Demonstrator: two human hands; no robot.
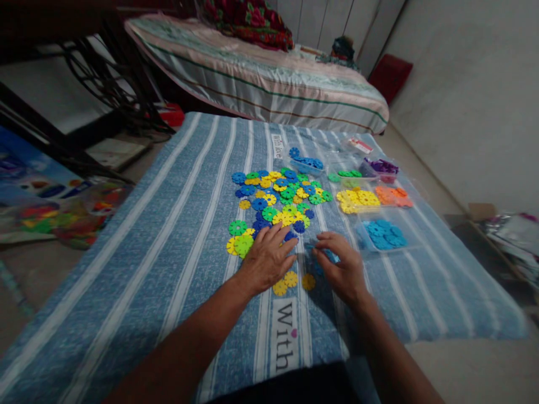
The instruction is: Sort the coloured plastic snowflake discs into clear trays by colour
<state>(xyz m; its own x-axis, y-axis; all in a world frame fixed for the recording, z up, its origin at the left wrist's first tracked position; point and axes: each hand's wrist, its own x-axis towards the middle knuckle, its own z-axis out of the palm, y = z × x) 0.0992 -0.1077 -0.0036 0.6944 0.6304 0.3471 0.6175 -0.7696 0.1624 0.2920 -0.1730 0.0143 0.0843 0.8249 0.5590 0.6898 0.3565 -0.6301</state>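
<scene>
Plastic notched discs [287,193] in blue, green and yellow lie in a loose heap on the striped cloth. My left hand [269,255] rests on the near part of this heap, palm down and fingers spread, beside a lime-green disc [243,245]. To its right, my right hand [343,266] hovers low with bent fingers, thumb and forefinger slightly apart. Light blue discs [320,268] show under it, partly hidden. Several dark yellow discs [290,279] lie between my wrists.
Clear plastic boxes hold sorted discs at the right: light blue [385,234], yellow [357,199], orange [393,196], green [350,174], purple [381,166]. Another box of blue discs [309,163] stands further back. A bed [261,78] is beyond the table; a sewing-machine frame [105,84] is at the left.
</scene>
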